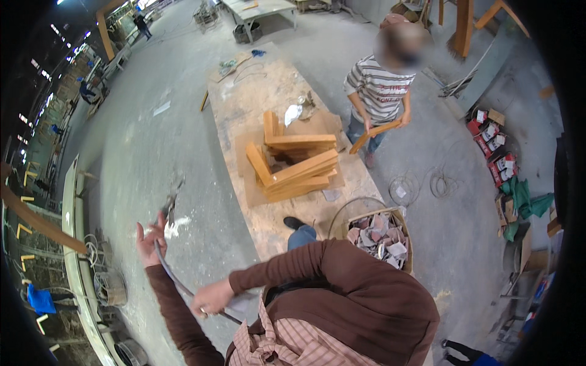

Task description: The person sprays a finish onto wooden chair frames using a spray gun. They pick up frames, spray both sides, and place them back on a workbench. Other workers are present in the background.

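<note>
A grey hose [176,280] runs between my two hands, off the left side of the table. My right hand [211,297] is closed around it, low in front of my body. Farther left, my left hand [151,243] is stretched out with the hose against its palm, held loosely, some fingers extended. Just beyond its fingertips is a dark, blurred tool [170,206], apparently at the hose's end; its exact kind is unclear. Several orange-brown wooden frame pieces [299,171] lie stacked on the table [235,137], apart from both hands.
Across the table a co-worker [378,91] holds an angled wooden piece [375,134]. A box of used sanding scraps [379,238] stands beside me at right. Coiled wire [442,183] lies on the floor, with red boxes [488,137] farther right. A long pale bench [76,226] runs along the left.
</note>
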`<state>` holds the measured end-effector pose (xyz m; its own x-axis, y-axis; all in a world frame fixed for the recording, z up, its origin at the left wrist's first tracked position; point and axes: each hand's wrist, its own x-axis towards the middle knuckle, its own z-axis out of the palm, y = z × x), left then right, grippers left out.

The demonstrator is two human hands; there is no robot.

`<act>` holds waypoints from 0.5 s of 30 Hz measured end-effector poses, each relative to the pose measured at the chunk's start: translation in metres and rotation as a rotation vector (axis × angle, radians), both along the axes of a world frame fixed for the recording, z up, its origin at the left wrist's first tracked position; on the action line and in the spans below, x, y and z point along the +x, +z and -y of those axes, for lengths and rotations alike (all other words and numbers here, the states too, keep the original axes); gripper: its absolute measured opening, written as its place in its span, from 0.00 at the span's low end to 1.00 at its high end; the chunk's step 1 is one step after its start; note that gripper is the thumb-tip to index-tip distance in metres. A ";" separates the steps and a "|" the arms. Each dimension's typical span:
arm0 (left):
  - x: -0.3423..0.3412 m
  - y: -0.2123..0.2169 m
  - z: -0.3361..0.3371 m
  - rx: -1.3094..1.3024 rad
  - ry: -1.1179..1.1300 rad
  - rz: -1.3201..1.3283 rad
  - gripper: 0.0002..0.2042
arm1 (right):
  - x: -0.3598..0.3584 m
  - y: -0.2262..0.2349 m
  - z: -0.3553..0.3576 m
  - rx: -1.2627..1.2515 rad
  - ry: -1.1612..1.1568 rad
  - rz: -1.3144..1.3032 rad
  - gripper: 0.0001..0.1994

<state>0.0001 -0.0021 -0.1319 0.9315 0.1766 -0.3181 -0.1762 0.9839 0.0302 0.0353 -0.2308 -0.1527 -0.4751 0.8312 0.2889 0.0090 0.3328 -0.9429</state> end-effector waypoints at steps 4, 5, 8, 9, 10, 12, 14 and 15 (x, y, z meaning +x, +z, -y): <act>0.026 0.004 -0.006 0.080 0.051 -0.212 0.16 | 0.033 -0.016 0.004 -0.028 0.081 -0.197 0.11; 0.028 0.002 -0.001 0.188 0.032 -0.183 0.10 | 0.051 -0.024 0.001 0.013 0.123 -0.297 0.14; 0.035 0.003 0.025 0.964 0.169 -0.453 0.06 | 0.125 -0.050 -0.013 -0.207 -0.212 -0.576 0.13; 0.041 0.005 0.036 1.107 0.123 -0.436 0.07 | 0.146 -0.054 -0.023 -0.180 -0.323 -0.808 0.15; 0.043 0.009 0.048 1.242 0.166 -0.440 0.08 | 0.162 -0.056 -0.029 -0.237 -0.462 -0.854 0.16; 0.057 0.013 0.073 1.357 0.158 -0.523 0.14 | 0.205 -0.043 -0.050 -0.415 -0.582 -0.837 0.19; 0.080 0.007 0.099 1.397 0.134 -0.455 0.12 | 0.232 -0.017 -0.064 -0.334 -0.655 -0.908 0.18; 0.090 0.004 0.107 1.476 0.014 -0.443 0.23 | 0.243 -0.003 -0.073 -0.308 -0.711 -0.835 0.19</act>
<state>0.0905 -0.1089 -0.1281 0.8081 0.5805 -0.0999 0.1009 0.0306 0.9944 0.2780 -0.1574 -0.1560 0.3771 0.9256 0.0310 -0.5657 0.2567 -0.7836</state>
